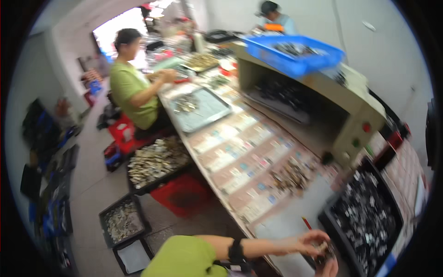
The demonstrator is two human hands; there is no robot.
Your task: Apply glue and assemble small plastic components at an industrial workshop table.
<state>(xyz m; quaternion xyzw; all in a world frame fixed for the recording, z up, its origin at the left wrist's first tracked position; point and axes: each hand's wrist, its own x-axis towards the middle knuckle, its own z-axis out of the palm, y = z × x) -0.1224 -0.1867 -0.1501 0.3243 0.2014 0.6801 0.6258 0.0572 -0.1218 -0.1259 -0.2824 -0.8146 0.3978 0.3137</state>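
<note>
My left hand [310, 242] reaches in from the lower edge, a black band [236, 250] round that arm. Its fingers are bent round a small brown and metallic piece [326, 255], too blurred to name. Below it, my right hand [328, 268] is partly cut off by the picture's edge, with its fingers against the same piece. Both hands are over the table's near right end, beside a black crate [336, 226] full of small black and silvery parts. A thin red stick-like thing [306, 223] lies just beyond my left hand. Farther up the table is a loose pile of brownish metal pieces [293, 176].
A grey tray [207, 117] with metal parts lies midway along the table. A beige box [350, 117] bears a blue basket [295, 67]. Left of the table are a crate of brass-coloured parts [157, 161] and a smaller crate [104, 231]. Two co-workers [134, 87] sit farther off.
</note>
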